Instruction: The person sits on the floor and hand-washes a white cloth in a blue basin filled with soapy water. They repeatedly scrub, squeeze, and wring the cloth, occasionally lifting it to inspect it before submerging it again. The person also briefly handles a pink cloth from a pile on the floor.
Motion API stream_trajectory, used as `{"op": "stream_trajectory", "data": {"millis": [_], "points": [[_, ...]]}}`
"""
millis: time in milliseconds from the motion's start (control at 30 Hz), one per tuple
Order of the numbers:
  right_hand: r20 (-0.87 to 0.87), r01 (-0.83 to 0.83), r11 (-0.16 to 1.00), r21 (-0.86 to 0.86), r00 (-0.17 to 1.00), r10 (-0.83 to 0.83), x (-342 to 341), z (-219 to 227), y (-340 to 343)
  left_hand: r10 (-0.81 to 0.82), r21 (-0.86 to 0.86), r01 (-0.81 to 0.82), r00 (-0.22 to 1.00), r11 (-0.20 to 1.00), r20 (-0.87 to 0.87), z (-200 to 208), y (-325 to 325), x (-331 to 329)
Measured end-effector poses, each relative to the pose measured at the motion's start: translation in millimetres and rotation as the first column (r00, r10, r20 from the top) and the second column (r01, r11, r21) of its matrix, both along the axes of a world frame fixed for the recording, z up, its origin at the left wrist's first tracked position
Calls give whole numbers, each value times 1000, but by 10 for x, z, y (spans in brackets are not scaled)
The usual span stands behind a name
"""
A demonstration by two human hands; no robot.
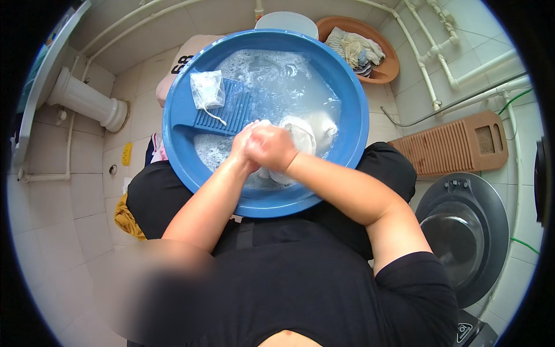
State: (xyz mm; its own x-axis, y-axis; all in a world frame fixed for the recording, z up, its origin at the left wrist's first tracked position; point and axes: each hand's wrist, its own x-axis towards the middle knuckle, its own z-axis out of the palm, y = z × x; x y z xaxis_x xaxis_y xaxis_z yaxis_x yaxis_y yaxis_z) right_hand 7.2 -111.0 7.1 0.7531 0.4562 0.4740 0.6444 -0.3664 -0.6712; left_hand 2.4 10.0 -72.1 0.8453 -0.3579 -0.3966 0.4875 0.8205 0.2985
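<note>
Both my hands meet over the near part of a blue basin (173, 139) of soapy water (277, 81). My right hand (273, 148) is closed over my left hand (243, 148), which it partly hides. Between and below them is a wet white cloth (300, 134), bunched up and half under water. Just beyond my left hand is the basin's built-in ribbed washboard (234, 107). On its upper end lies a small clear-and-white bag (207, 88) with a white cord.
A brown tub (391, 66) of clothes and a round white lid-like thing (287, 24) stand behind the basin. To the right are a brown washboard (448, 144) and a dark grey basin (497, 225). A yellow soap dish (126, 154) and mustard cloth (128, 218) lie left.
</note>
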Motion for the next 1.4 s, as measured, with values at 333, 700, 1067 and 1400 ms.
{"op": "stream_trajectory", "data": {"millis": [333,700,1067,1400], "points": [[-179,491,782,-383,792,-584,865,-432,-595,-43,554,-27,993,832,112,514,-225,-52],[-672,-266,721,-639,649,-357,858,-431,-570,490,385,-441,871,811,-33,394,104,128],[-117,-296,954,40,947,298,-89,270,90,-178,-328,226,969,917,169,305,255,69],[-213,215,972,99,958,-190,200,-169,3,212,359,-159,971,920,-113,792,-276,-51]]}}
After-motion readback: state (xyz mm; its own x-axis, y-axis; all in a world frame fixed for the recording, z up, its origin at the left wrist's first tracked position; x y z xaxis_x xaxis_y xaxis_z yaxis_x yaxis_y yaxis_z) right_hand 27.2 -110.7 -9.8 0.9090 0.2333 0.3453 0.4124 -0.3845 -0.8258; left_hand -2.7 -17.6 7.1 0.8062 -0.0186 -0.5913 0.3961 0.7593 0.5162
